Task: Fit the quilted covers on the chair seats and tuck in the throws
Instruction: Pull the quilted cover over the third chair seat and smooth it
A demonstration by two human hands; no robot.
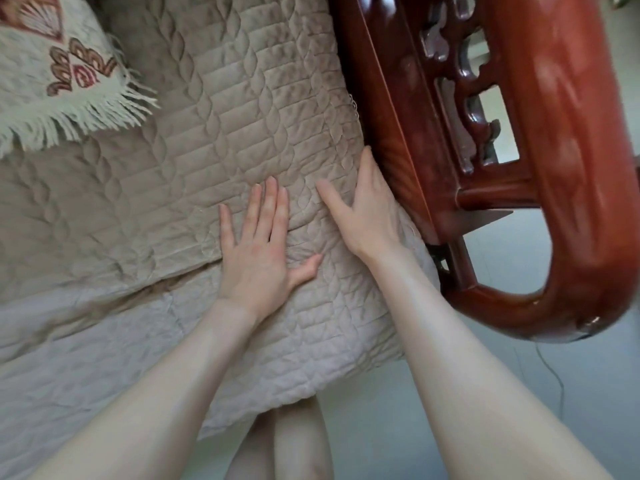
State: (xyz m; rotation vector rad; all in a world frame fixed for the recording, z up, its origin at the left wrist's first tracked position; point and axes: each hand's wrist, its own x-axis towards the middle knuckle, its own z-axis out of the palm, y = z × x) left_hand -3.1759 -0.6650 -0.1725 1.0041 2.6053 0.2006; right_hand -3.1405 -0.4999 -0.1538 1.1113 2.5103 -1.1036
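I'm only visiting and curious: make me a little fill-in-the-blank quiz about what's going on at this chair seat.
1. The left hand lies flat on the beige quilted ____.
2. The right hand lies along the seat's edge, beside the carved ____ armrest.
3. The patterned throw at the upper left ends in a ____.
Missing words: cover; wooden; fringe.

No legible text, label, brand or number in view. Red-brown woven motifs on the cream fringed throw [52, 64] read as ornament, not letters.
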